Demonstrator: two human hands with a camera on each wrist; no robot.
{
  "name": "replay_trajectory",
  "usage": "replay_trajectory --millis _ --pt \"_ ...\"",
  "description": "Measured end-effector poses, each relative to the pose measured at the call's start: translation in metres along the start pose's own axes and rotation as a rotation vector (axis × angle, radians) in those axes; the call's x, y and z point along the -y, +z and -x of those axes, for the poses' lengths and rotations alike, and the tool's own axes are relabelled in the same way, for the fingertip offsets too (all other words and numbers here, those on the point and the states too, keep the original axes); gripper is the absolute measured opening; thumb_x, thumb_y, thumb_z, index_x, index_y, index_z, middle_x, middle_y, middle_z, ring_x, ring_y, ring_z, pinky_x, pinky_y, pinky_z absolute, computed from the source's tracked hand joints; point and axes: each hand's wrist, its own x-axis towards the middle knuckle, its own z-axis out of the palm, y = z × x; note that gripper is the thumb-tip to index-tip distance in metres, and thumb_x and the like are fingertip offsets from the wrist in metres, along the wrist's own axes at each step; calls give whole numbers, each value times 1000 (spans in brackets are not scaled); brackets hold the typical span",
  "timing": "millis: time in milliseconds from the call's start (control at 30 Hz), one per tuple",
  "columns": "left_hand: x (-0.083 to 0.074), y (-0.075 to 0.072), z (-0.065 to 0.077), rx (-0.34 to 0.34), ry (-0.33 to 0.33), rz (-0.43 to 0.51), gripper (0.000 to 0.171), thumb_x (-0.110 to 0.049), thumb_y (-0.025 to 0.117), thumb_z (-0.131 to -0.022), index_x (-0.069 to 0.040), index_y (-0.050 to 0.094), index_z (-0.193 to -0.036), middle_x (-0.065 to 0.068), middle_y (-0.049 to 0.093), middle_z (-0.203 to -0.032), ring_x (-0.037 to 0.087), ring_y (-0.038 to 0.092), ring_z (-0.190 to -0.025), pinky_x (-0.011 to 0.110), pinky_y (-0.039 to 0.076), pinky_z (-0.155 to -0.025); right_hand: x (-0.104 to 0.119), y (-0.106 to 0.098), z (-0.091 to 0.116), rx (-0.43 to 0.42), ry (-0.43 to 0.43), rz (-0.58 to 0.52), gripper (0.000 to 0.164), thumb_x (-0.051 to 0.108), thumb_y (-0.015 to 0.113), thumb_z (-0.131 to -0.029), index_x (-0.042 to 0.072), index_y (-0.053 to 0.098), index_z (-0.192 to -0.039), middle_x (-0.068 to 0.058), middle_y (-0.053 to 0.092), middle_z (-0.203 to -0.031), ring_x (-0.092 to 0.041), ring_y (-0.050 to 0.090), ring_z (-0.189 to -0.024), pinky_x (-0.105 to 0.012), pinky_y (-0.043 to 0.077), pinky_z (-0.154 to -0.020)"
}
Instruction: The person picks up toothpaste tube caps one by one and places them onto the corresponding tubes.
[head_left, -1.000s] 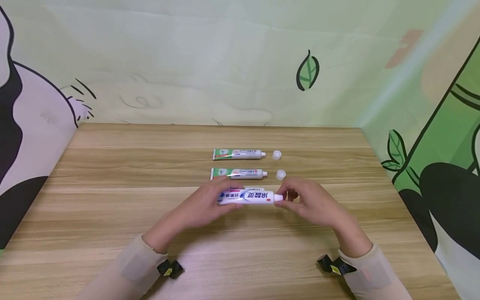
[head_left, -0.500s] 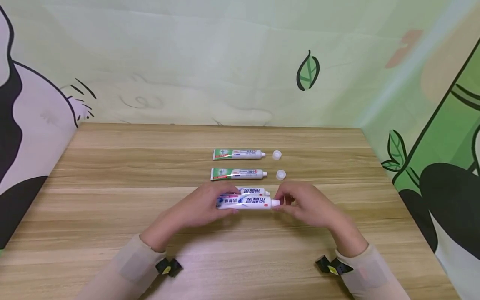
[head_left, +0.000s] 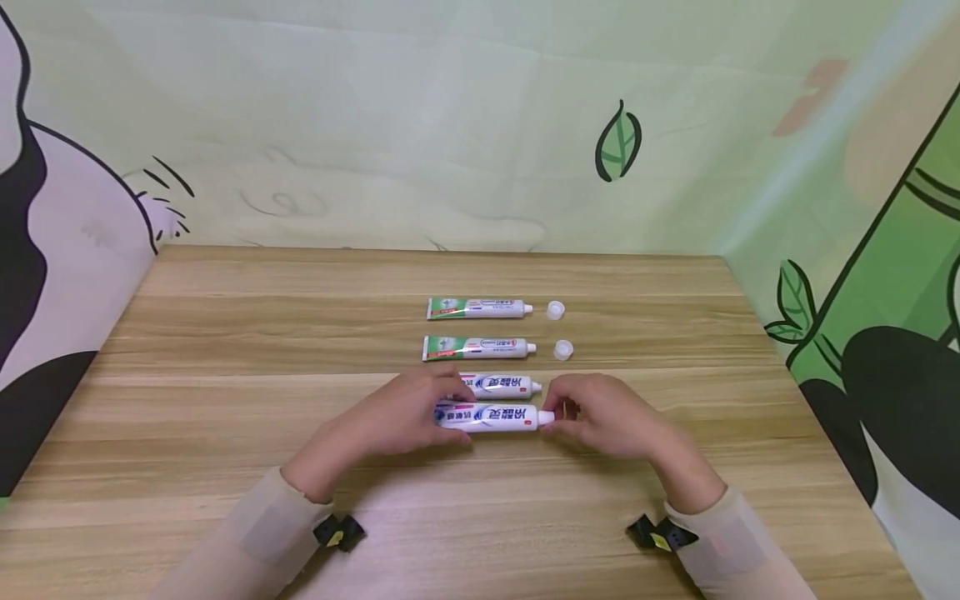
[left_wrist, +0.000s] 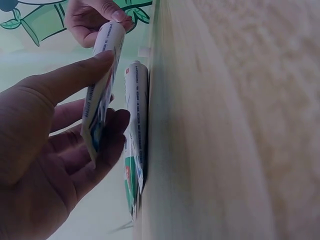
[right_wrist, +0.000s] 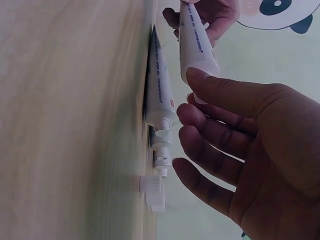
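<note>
A white and blue toothpaste tube point(head_left: 495, 417) is held level above the table, its white capped end pointing right. My left hand point(head_left: 408, 412) grips its flat tail, thumb on the near side and fingers on the far side. At the other end, my right hand point(head_left: 603, 414) pinches the white cap point(right_wrist: 200, 97) between thumb and forefinger, the other fingers loosely bent. Just behind lies a similar white and blue tube point(head_left: 504, 386) with a bare nozzle, partly covered by my left fingers. In the right wrist view, that lying tube point(right_wrist: 160, 95) rests on the table.
Two green and white toothpaste tubes point(head_left: 480, 309) lie farther back in parallel, nozzles bare and facing right. Beside their nozzles sit two loose white caps point(head_left: 555, 310). The wooden table point(head_left: 225, 333) meets a printed wall cloth point(head_left: 375, 125) at its back edge.
Both hands have moved toward me and slightly left with the held toothpaste tube. The white and blue tube lying behind it has come more into view.
</note>
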Motion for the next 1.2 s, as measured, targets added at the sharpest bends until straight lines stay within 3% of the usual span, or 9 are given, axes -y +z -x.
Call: replay_trajectory --millis 267,833,1200 --pt "3 3 1 -20 35 -76 50 -45 89 -80 -18 76 -120 -8 63 -112 9 59 -99 34 54 -93 -3 4 -2 17 -10 5 14 26 80 -92 27 67 -91 15 58 -77 -3 51 -71 -24 45 -66" --pt "0 4 1 17 43 -150 49 -45 88 -81 -16 77 -119 -4 69 -114 16 64 -106 39 55 -94 -4 12 -4 68 3 25 12 29 79 -93 25 67 -93 15 58 -78 -3 51 -71 -24 44 -66" --pt "1 9 -1 53 1 -177 49 -46 87 -81 -20 77 -120 -6 70 -114 11 63 -97 36 55 -90 -5 15 -5 74 -3 48 12 29 78 -94 25 67 -93 15 57 -78 -3 50 -72 -24 42 -66"
